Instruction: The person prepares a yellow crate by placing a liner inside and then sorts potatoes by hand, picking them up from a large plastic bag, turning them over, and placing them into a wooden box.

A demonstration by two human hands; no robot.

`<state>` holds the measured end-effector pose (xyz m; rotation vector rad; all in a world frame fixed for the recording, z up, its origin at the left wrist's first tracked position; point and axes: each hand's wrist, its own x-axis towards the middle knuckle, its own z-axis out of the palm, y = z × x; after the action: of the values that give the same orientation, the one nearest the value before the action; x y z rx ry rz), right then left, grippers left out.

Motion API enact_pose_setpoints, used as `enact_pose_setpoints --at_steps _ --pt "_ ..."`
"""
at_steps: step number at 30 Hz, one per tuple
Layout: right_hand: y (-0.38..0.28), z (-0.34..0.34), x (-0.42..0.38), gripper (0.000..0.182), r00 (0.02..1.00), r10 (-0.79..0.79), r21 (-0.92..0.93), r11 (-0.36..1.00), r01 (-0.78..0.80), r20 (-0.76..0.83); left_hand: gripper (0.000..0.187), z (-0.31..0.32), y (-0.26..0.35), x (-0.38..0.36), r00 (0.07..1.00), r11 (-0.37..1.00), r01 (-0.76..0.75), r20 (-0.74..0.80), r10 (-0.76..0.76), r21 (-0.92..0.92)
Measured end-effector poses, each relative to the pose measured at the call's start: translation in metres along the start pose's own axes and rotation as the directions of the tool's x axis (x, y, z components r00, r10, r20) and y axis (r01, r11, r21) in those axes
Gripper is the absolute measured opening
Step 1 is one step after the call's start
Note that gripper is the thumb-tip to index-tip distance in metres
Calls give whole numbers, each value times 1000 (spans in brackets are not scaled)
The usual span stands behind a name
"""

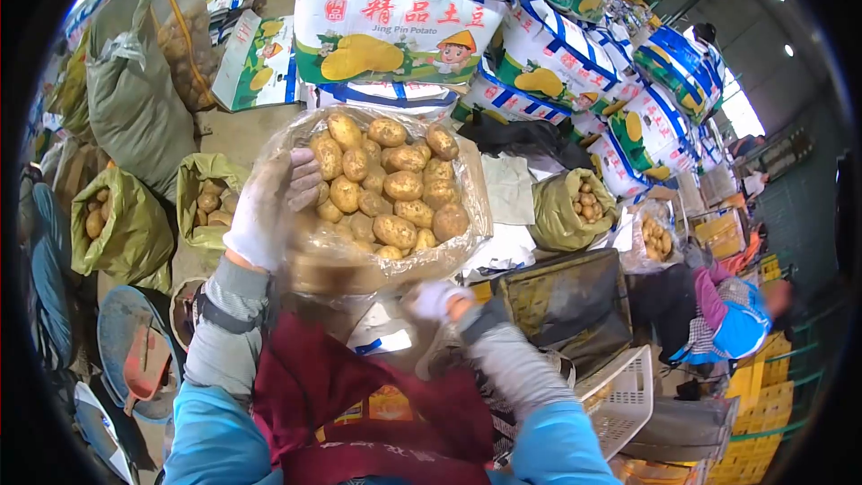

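Box: The cardboard box [476,181] sits directly before the person, its clear plastic liner [287,131] spread over the rim, probably to keep the potatoes [404,185] exposed and within reach.
Left hand: The gloved left hand [282,196] is at the box's left side, fingers nearly straight and together, with nothing visible in its grasp; the flat pose would suit steadying that side.
Right hand: The gloved right hand [436,301] is just off the box's near edge, seemingly part-curled; blur leaves its closure and any hold impossible to tell.
Sack: A green sack [124,238] stands at left, mouth open, likely for access.
Hidden: Lower potatoes and whatever supports the box are covered; the dark round border cuts off the surroundings.
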<state>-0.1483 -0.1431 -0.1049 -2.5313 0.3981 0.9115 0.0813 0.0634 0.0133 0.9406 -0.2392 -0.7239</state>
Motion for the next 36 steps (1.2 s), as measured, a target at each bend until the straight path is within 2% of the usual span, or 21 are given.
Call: enact_pose_setpoints --at_steps 1,2,5,7,8,10,13,16,17,22,24,26,27,28,30,33,36 --pt "25 83 61 45 996 -44 -38 998 47 83 49 -3 2 -5 998 998 -55 9 55 -6" --pt "23 136 84 45 984 27 3 1000 -27 174 48 -5 5 -9 999 998 -54 -7 54 -14" --pt "-14 259 105 44 941 143 73 982 -173 305 45 -17 13 -11 999 999 -44 -31 43 -24" --pt "-39 306 99 44 924 182 109 967 -230 336 41 -29 15 -13 1000 1000 1 -8 -1 -29" --pt "-50 319 93 44 920 196 123 960 -250 339 40 -33 14 -10 1000 989 26 5 -26 -143" --pt "-69 328 88 43 916 218 151 948 -281 338 41 -28 7 -6 967 1000 -25 -255 26 9" --pt "-87 332 88 43 906 234 186 932 -312 352 46 -41 3 20 969 989 99 -214 -121 -113" --pt "-98 329 94 42 893 230 207 922 -328 388 46 -40 -7 47 918 988 154 -373 -134 24" --pt "-100 329 97 42 887 227 207 921 -329 401 45 -45 -7 57 924 984 173 -339 -178 -47" --pt "-88 315 113 42 878 216 201 924 -324 427 43 -68 2 102 960 964 226 -139 -245 -137" --pt "-74 299 127 41 891 218 198 928 -315 397 44 -67 8 116 974 965 215 -44 -223 -149" --pt "-53 284 141 41 897 217 179 936 -303 385 44 -36 12 123 985 987 100 -126 -116 -128" --pt "-41 275 148 41 896 212 163 942 -294 390 43 -31 9 123 990 964 111 -53 -127 -242" --pt "-28 260 153 41 895 207 153 946 -286 396 41 -15 7 115 997 978 76 -15 -81 -194" --pt "1 225 167 41 900 211 130 951 -279 382 40 -3 -2 105 993 980 121 30 -117 -157" --pt "48 165 163 41 910 193 145 955 -261 368 36 0 -19 91 995 997 -61 83 58 40" --pt "82 88 114 41 954 102 329 924 -196 282 34 6 7 72 992 968 84 114 -58 -236"
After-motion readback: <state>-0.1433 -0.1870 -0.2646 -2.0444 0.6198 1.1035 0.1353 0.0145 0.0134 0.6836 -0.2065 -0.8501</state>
